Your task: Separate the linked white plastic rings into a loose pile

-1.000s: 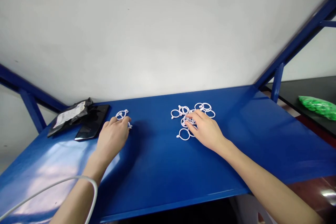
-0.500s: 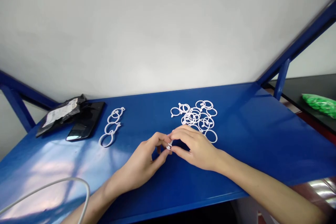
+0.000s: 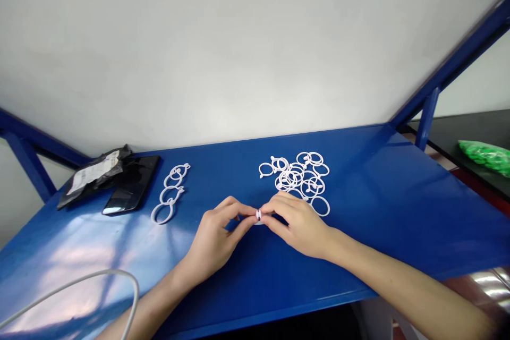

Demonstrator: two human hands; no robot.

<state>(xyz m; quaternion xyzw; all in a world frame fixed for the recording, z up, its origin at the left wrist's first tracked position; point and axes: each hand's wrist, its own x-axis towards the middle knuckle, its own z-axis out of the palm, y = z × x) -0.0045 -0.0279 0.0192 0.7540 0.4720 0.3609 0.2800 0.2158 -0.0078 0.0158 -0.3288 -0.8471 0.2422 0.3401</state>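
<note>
Between my fingertips, low over the middle of the blue table, is a white plastic ring (image 3: pixel 258 215), mostly hidden by the fingers. My left hand (image 3: pixel 223 228) pinches it from the left with thumb and forefinger. From the right, my right hand (image 3: pixel 297 223) pinches it the same way, and the fingertips of both hands almost meet. Just behind my right hand lies a loose pile of white rings (image 3: pixel 292 176) with small eyelets, several overlapping. Farther left, a row of white rings (image 3: pixel 162 213) touches end to end.
On the left, a black plastic package (image 3: pixel 93 175) with a white label rests by a dark phone (image 3: pixel 131 186). A white cable (image 3: pixel 99 272) curves across the front left. Blue frame bars (image 3: pixel 428 117) flank the blue table (image 3: pixel 378 196); a green bag (image 3: pixel 486 156) lies beyond on the right.
My hands have straightened into a level fingertip pinch on the ring from both sides. My left hand's fingers have turned flatter. The ring pile and the row stay put.
</note>
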